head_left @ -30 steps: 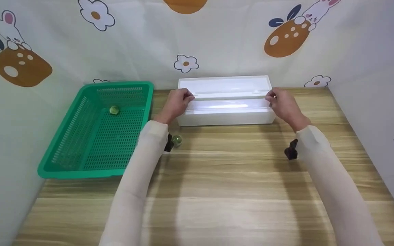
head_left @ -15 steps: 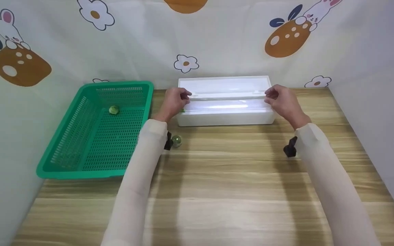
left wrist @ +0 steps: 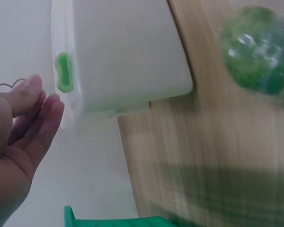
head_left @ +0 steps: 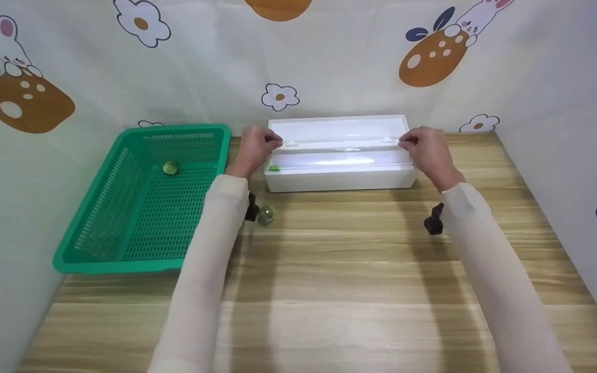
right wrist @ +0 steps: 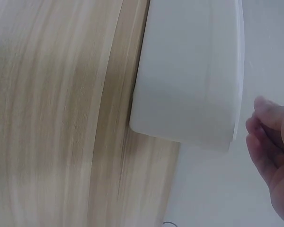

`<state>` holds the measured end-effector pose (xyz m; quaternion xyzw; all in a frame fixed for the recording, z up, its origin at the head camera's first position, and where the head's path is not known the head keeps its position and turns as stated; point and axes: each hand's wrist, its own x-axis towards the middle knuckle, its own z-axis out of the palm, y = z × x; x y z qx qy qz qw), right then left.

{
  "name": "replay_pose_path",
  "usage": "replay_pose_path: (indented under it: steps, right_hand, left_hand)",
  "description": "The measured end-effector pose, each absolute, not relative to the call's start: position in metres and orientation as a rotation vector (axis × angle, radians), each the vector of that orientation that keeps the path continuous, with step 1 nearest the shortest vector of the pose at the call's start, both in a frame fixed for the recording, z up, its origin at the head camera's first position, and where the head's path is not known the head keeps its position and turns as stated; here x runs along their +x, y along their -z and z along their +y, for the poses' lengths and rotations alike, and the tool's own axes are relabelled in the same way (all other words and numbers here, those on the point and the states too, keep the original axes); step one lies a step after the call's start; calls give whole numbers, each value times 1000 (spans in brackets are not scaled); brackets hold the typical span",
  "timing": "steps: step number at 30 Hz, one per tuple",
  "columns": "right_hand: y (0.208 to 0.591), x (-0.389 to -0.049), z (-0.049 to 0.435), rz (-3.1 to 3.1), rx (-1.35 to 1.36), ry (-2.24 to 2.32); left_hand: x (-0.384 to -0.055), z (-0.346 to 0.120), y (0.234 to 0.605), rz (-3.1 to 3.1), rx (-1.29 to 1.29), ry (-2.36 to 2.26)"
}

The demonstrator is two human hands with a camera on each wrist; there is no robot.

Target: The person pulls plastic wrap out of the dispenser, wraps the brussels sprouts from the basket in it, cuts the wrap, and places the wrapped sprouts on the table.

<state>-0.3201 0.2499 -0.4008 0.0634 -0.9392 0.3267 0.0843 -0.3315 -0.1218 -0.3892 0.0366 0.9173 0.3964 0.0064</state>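
Note:
A long white cling film dispenser (head_left: 340, 180) stands at the back of the table with its lid (head_left: 337, 128) raised. A green slide cutter (head_left: 274, 168) sits at the left of its front edge. At the dispenser's left end, my left hand (head_left: 252, 150) pinches clear cling film with thumb and fingertips. Opposite it, my right hand (head_left: 429, 153) pinches the film at the right end. The film is too faint to trace fully. Near my left wrist lies a small green ball (left wrist: 255, 49), like a Brussels sprout, covered in clear plastic.
A green plastic basket (head_left: 117, 267) stands on the left of the wooden table (head_left: 340, 280). Inside it is another round green sprout (head_left: 170, 167). A patterned cloth (head_left: 340, 62) hangs behind the dispenser and along both sides.
My left hand has shifted left and slightly up, uncovering the green slide cutter. My right hand has moved slightly left and up. The dispenser and basket have stayed in place.

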Motion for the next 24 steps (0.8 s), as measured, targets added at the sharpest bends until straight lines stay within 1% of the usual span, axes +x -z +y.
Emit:
replay_pose_path:
  steps: [12,20,24]
  right_hand:
    - [386,-319,252,-2800,183,-994]
    - [368,-317,257,-2748,243,-956]
    - [357,-316,258,-2747,249,-937]
  left_hand:
    - [-339,-114,368,2882,-63,-1360]
    - [-332,-125,346,2767,-53,-1394]
    - [-329,-135,337,2726,6,-1356]
